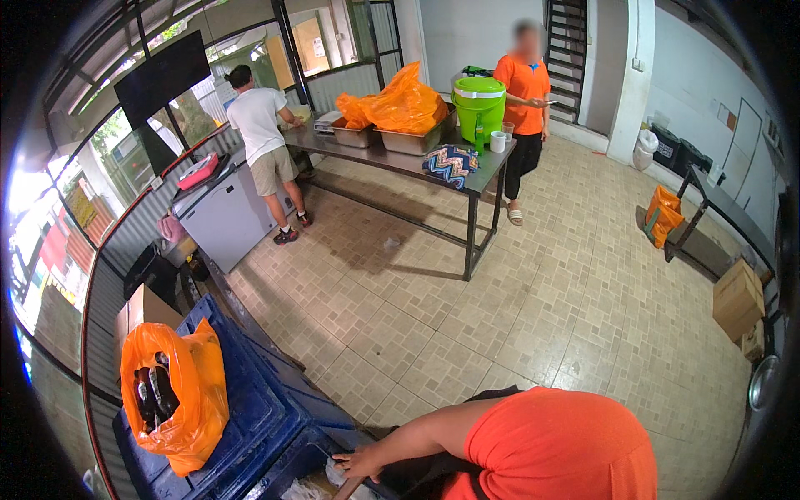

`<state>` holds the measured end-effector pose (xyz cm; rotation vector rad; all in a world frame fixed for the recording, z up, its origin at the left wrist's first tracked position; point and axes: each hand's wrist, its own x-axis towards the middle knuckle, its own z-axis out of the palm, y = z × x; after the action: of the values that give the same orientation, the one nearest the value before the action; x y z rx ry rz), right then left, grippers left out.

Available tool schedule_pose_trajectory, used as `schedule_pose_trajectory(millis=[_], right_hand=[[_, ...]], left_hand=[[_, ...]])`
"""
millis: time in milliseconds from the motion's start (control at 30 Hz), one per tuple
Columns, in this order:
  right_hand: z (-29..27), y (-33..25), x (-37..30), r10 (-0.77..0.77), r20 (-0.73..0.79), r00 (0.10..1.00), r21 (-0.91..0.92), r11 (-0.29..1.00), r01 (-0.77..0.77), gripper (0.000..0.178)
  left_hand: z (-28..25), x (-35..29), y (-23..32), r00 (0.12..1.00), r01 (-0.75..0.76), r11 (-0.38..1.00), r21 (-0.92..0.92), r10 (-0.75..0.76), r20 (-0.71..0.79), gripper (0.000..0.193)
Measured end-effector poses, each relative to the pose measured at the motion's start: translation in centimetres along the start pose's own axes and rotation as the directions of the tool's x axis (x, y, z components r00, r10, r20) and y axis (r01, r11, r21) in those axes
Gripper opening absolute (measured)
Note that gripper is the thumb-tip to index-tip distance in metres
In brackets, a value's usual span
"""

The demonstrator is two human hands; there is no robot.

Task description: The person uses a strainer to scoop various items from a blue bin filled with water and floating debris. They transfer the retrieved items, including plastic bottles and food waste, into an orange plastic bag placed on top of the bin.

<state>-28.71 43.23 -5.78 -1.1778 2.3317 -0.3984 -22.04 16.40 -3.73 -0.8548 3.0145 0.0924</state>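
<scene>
Neither of my own hands shows in the head view. Closest to me, at the lower right, a person in an orange shirt (pixel 567 446) bends forward, back turned up toward me. That person's bare hand (pixel 358 462) rests at the edge of an open blue bin (pixel 287 467), where clear plastic shows inside. Whether the fingers grip anything I cannot tell. On the neighbouring blue lid (pixel 250 392) stands an orange plastic bag (pixel 200 400), its mouth open on several dark, long items.
A metal table (pixel 400 158) carries steel trays (pixel 408 143), orange bags (pixel 408 100), a green drink cooler (pixel 479 108) and a patterned pouch (pixel 451 163). Beside it stand a person in white (pixel 258 117) and another in orange (pixel 525 87). A chest freezer (pixel 225 212) is left; boxes (pixel 737 300) right.
</scene>
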Motion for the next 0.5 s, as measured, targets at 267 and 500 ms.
schedule_pose_trajectory(millis=[267, 500], right_hand=[[-0.1, 0.2, -0.1, -0.02, 0.004, 1.0, 0.009, 1.0, 0.02, 0.102], [1.2, 1.0, 1.4, -0.12, -0.057, 0.991, -0.081, 0.99, 0.115, 0.101]], left_hand=[[0.1, 0.4, 0.1, 1.0, -0.004, 1.0, 0.006, 0.004, 0.005, 0.059], [0.0, 0.6, -0.5, 1.0, -0.008, 1.0, 0.009, 0.008, 0.005, 0.056]])
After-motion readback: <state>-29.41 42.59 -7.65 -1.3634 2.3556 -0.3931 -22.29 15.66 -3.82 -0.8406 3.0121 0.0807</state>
